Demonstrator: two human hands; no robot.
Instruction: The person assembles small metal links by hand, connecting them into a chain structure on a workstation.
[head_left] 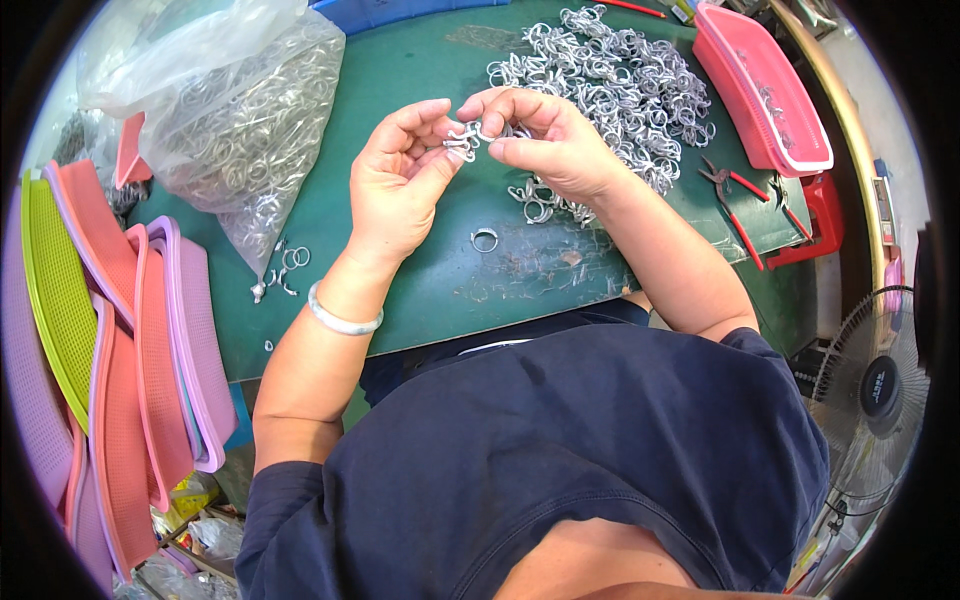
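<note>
Above the green table my two hands meet in front of me. My left hand (395,185), with a pale bangle on its wrist, is closed around a few small silver-coloured metal rings (461,143). My right hand (558,148) pinches at the same cluster with thumb and forefinger; more rings show partly behind its fingers. Which ring each fingertip grips is hard to make out. A large heap of similar rings (640,85) lies just beyond and right of my right hand. One lone ring (484,249) rests on the table below my hands.
A clear bag of rings (255,120) stands at left, some rings spilled at its corner. Stacked plastic baskets (125,400) lean left of the table. At right are a pink basket (800,150), red-handled pliers (740,225), a red stool (822,220) and a fan (870,400).
</note>
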